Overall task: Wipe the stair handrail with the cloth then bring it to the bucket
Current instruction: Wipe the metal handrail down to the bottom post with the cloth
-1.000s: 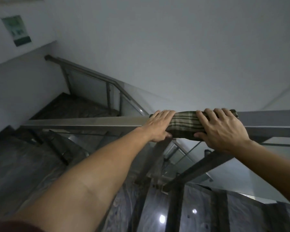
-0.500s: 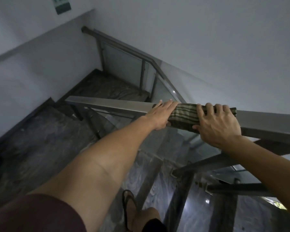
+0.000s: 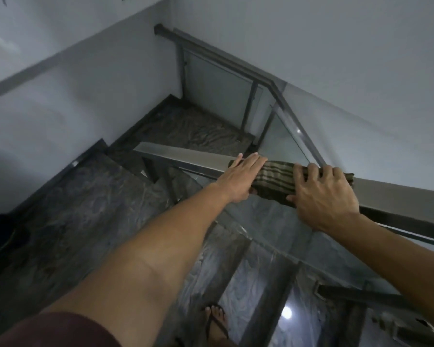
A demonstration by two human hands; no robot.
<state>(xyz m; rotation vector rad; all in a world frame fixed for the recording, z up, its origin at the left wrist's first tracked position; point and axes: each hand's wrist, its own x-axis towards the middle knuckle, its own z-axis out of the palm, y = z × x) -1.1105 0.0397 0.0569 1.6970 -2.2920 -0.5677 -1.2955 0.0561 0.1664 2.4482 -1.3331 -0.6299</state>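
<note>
A green striped cloth (image 3: 277, 180) is draped over the flat steel handrail (image 3: 186, 156), which runs from centre left to the right edge. My left hand (image 3: 241, 180) lies flat on the cloth's left end, fingers stretched along the rail. Over the cloth's right end my right hand (image 3: 323, 196) curls, thumb under the near side. A dark bucket (image 3: 3, 232) stands on the landing at the far left edge, partly cut off.
Dark marble steps (image 3: 85, 209) descend below the rail, with glass panels under it. A second handrail (image 3: 236, 61) climbs along the far wall. My foot in a sandal (image 3: 217, 321) stands on a step at the bottom centre.
The view has tilted down and swung left, bringing the landing, bucket and my foot into sight. Both hands stay on the cloth on the rail.
</note>
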